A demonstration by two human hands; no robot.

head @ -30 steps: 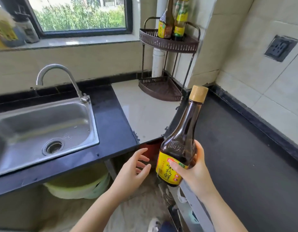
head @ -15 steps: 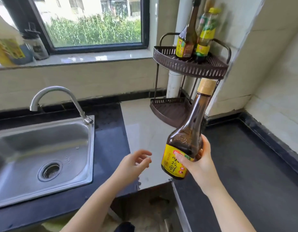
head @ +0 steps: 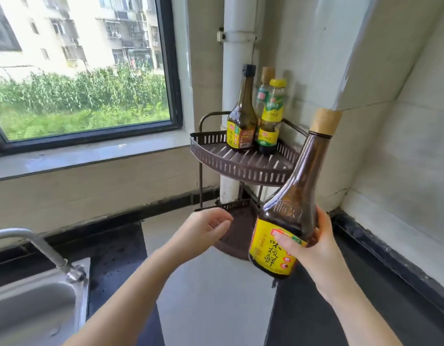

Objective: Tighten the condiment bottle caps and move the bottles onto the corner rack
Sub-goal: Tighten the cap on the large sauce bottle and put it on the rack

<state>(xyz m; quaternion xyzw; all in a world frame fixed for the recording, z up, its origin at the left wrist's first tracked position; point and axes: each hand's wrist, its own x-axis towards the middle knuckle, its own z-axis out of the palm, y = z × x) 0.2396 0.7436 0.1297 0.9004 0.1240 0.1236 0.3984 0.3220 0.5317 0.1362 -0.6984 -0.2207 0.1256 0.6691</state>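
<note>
My right hand (head: pixel 313 253) grips a tall brown sauce bottle (head: pixel 291 203) with a yellow label and a tan cap, tilted to the right, in the air in front of the brown corner rack (head: pixel 241 168). Its cap is level with the rack's upper shelf, to the right of it. On that upper shelf stand three bottles: a dark one with a black cap (head: pixel 242 113), a green-labelled one with a yellow cap (head: pixel 269 118), and one with a tan cap (head: pixel 264 86) behind them. My left hand (head: pixel 203 231) hovers empty, fingers loosely curled, before the lower shelf (head: pixel 237 211).
A white pipe (head: pixel 237 71) runs up the corner behind the rack. The window and its sill (head: pixel 78 156) lie to the left. A steel sink (head: pixel 36 308) with a curved tap (head: pixel 41 245) is at the lower left. Dark counter (head: pixel 365 295) stretches right along the tiled wall.
The view has swung up and closed in on the rack. My right hand has carried the bottle up and forward toward the upper shelf. My left hand rose along with it, still empty.
</note>
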